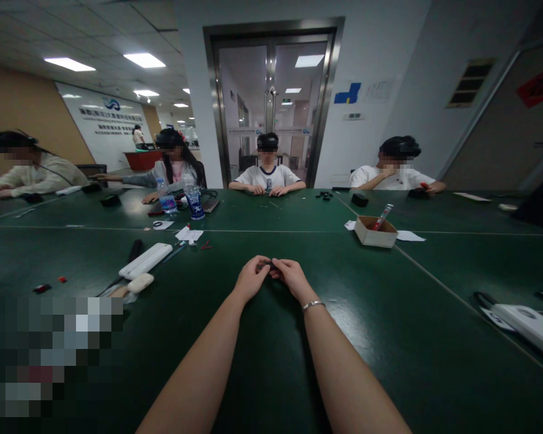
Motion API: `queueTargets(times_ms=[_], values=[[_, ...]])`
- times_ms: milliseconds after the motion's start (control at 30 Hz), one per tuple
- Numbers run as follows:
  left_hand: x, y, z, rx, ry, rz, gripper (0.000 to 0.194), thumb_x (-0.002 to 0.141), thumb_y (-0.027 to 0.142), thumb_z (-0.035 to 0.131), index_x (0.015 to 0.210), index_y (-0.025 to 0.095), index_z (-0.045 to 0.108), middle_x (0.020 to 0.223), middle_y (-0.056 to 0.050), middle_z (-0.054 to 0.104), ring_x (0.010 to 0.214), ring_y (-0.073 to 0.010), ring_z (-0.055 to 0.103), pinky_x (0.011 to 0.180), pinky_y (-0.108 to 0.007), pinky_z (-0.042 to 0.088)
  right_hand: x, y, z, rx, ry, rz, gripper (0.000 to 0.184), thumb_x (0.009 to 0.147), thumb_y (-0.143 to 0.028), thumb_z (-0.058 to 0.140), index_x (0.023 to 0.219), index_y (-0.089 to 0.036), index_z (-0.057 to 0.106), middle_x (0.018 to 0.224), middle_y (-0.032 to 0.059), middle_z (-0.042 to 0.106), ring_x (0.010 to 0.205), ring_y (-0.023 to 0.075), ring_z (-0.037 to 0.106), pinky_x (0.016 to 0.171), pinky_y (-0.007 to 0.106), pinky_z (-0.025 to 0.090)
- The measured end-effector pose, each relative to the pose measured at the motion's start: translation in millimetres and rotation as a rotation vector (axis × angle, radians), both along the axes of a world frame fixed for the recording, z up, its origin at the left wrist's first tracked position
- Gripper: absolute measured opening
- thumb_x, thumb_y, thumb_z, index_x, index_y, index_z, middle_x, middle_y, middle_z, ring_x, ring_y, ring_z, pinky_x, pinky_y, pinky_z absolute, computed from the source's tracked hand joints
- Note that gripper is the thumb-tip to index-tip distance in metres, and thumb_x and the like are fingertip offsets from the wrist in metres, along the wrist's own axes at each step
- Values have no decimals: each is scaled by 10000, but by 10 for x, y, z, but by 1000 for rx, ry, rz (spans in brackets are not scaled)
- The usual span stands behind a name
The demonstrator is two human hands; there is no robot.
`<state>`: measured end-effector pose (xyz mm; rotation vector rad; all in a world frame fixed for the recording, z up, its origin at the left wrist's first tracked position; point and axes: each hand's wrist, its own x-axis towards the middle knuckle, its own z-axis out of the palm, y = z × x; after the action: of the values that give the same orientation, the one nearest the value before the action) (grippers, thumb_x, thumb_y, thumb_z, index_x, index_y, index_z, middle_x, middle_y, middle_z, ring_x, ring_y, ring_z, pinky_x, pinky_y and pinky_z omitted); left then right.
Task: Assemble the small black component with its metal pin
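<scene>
Both my arms reach forward over the dark green table point(271, 337). My left hand point(252, 277) and my right hand point(292, 277) meet in front of me, their fingers curled toward each other. Between the fingertips is a small dark object point(270, 264), mostly covered, so its kind does not show. Each hand appears closed on it, one from either side. A metal bracelet point(314, 305) circles my right wrist.
Left of my arms lie a white power bank-like case point(146, 261), a cream rounded piece point(140, 283) and small red bits. A box point(376, 231) stands ahead right. Two bottles point(194, 202) stand ahead left. Several people with headgear sit around the table; a white device point(531, 325) lies far right.
</scene>
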<state>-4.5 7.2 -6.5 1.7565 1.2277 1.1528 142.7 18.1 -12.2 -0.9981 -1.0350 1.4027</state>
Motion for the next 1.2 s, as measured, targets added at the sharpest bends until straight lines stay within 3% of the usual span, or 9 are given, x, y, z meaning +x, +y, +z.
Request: queueTargets(times_ms=[333,567,1200], values=[[8,-18,44,-3,-9,7,217,826,302,527,997,215,628,998,-48,667,915,-175,608,837,-324,486,0,-12,21,8,8,0,290,659,-379,802,646,-127,660,607,36,637,557,114,612,534,192,500],[17,-32,71,33,-29,11,203,828,297,517,977,205,621,999,-49,660,928,-174,605,860,-324,477,0,3,-4,28,56,-1,388,548,-453,847,631,-143,630,597,6,614,551,115,610,504,188,484],[1,-27,64,34,-28,24,221,834,304,521,995,203,633,1038,-62,660,932,-185,606,847,-334,491,4,-9,14,31,21,2,366,579,-437,830,665,-137,640,609,18,628,570,120,618,532,197,495]])
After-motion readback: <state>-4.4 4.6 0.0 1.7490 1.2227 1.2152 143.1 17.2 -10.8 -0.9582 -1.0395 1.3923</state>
